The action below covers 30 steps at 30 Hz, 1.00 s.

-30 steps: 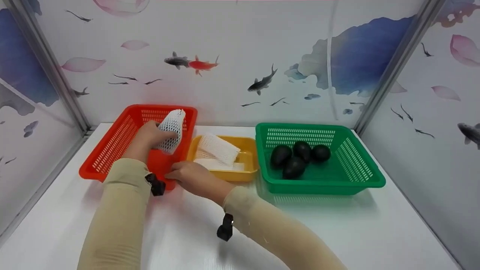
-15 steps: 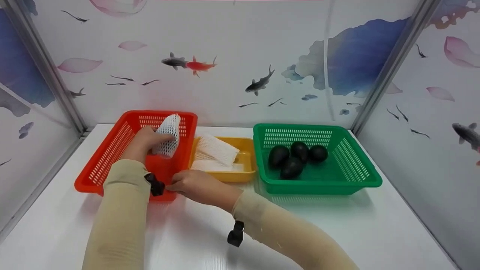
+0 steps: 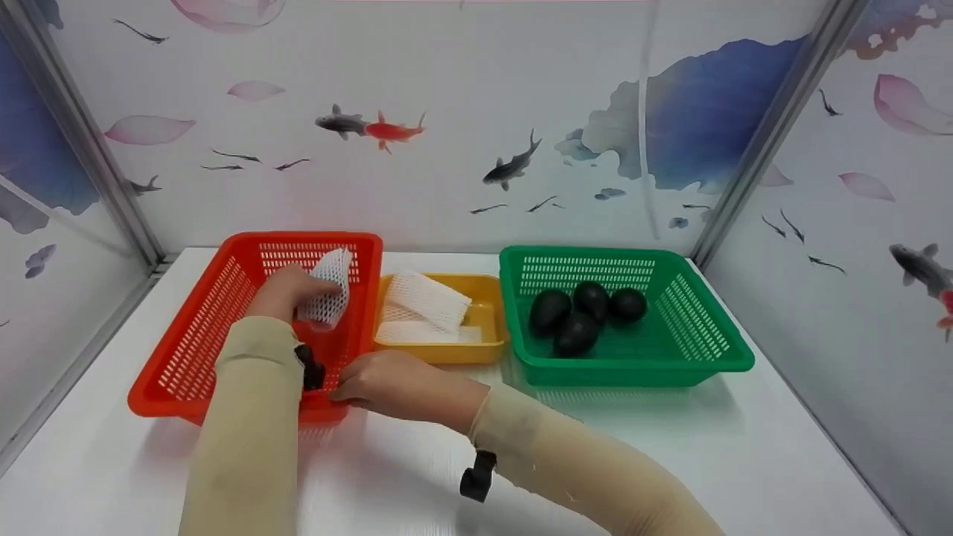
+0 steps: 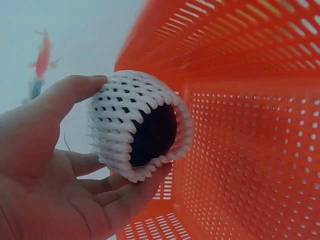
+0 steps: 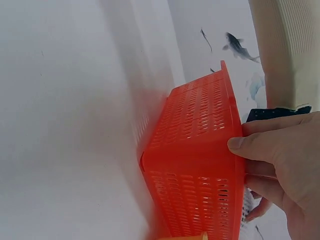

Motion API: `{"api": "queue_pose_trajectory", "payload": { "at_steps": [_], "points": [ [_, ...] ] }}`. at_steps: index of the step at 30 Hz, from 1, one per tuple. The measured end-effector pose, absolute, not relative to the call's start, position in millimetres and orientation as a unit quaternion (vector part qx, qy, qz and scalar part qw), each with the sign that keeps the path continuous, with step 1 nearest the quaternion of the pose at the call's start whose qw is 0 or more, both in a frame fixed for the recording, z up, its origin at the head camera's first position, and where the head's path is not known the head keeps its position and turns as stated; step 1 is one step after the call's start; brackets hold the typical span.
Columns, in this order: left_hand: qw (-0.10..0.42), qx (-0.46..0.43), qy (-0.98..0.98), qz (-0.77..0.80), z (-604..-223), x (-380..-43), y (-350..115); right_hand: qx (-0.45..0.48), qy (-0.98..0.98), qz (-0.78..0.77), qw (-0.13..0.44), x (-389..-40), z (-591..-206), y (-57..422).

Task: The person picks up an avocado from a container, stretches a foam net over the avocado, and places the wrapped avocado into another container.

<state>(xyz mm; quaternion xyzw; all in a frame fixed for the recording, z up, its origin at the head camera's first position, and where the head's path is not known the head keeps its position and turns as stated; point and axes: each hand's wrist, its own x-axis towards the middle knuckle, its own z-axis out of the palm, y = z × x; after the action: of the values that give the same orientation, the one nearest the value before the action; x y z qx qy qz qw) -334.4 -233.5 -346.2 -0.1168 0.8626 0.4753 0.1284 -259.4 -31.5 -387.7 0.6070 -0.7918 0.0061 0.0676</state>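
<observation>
Inside the red basket (image 3: 327, 409), my left hand (image 3: 283, 292) grips a white foam net sleeve (image 3: 327, 298). The left wrist view shows a dark, rounded object (image 4: 155, 135) inside the sleeve's open end, with thumb and fingers around the net. My right hand (image 3: 398, 387) pinches the red basket's near right corner. In the right wrist view, the thumb of the right hand (image 5: 295, 155) lies on the outside of the rim and the fingers go behind it. The basket's floor is partly hidden by the left arm.
A yellow tray (image 3: 488, 350) with white foam net sleeves (image 3: 432, 298) stands against the red basket's right side. Right of it, a green basket (image 3: 633, 370) holds several black egg-shaped objects (image 3: 577, 335). Printed panels (image 3: 447, 74) rise behind and at both sides.
The red basket has slid toward me, its near edge lower in view, with my right hand on its corner. My left hand has come lower and nearer, still holding the netted object.
</observation>
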Motion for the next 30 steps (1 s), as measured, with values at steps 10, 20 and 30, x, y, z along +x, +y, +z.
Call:
{"api": "queue_pose_trajectory", "payload": {
  "at_steps": [10, 20, 30],
  "points": [
    [0.173, -0.189, 0.819, 0.513, -357.8, -337.0, -227.0, 0.617, -0.786, 0.010, 0.047, -250.4, -381.9, -32.0],
    [0.179, -0.214, 0.809, 0.518, -373.6, -340.9, -228.5, 0.613, -0.788, -0.017, 0.052, -247.9, -378.0, -33.9],
    [0.195, -0.178, 0.848, 0.459, -366.4, -344.1, -228.9, 0.607, -0.792, -0.019, 0.066, -251.6, -380.3, -38.5]
  ]
}}
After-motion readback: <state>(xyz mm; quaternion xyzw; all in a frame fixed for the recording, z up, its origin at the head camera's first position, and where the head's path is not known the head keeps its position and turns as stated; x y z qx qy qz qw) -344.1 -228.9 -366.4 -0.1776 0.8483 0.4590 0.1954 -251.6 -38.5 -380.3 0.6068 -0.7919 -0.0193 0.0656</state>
